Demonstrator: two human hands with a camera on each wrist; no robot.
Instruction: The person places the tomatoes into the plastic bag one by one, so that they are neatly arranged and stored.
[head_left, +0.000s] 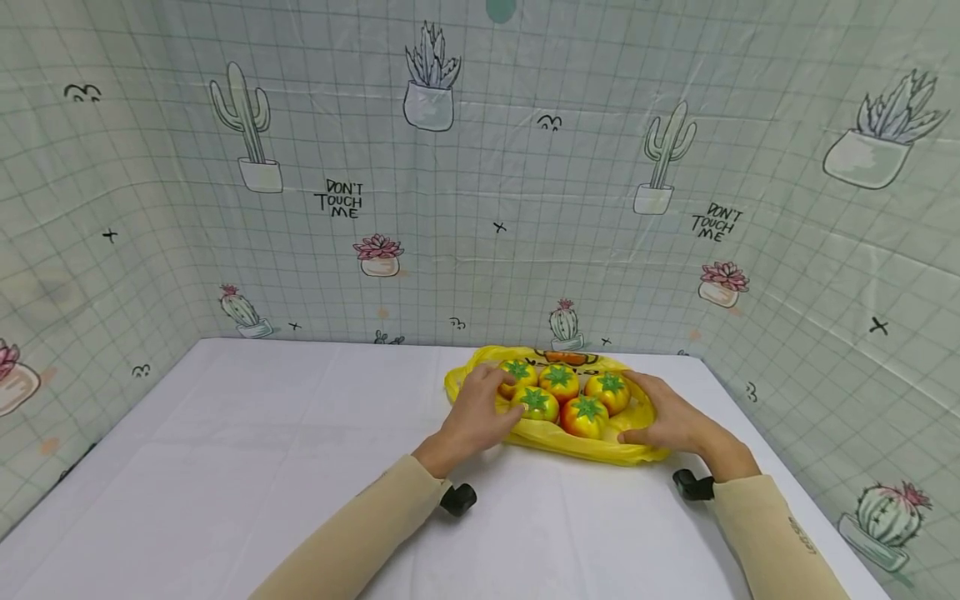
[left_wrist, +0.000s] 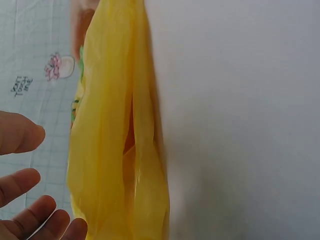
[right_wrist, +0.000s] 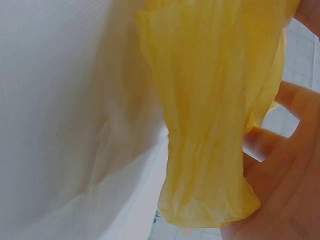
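Observation:
Several yellow-orange tomatoes (head_left: 558, 382) with green star-shaped tops sit close together in a yellow plastic bag (head_left: 592, 451), its rim rolled down around them. My left hand (head_left: 480, 408) is over the bag's left side, fingers and thumb spread around the leftmost tomatoes. In the left wrist view these fingers (left_wrist: 27, 180) show apart, beside the bag's yellow wall (left_wrist: 107, 130). At the right end, my right hand (head_left: 667, 415) rests over the rim with thumb and fingers spread apart. Creased plastic hides part of its fingers in the right wrist view; its palm (right_wrist: 285, 185) touches the bag.
The bag lies near the far right of a table with a white cover (head_left: 300, 442). Behind and at both sides stand grid-patterned sheets (head_left: 480, 183) printed with potted plants. Black wrist-worn devices (head_left: 459, 499) sit under both wrists.

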